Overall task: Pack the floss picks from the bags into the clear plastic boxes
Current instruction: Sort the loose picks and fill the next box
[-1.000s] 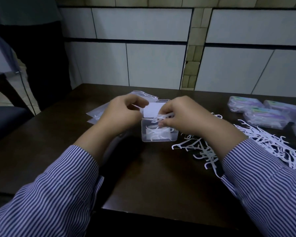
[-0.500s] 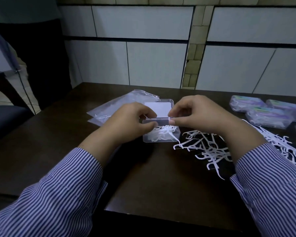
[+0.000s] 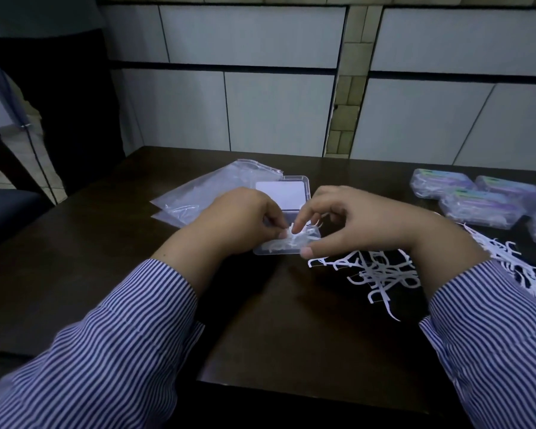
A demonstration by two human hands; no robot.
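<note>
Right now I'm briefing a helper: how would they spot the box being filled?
On the dark table, look between the two hands. The open clear box lies there, lid flipped back, unlike the closed purple-labelled boxes far right.

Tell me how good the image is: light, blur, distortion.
Head view: dim, bluish light; the dark table swallows detail. Wall lines bow, wide-angle distortion. The loose floss picks read sharp; those in the open box blur together beneath the left hand and right hand.
</note>
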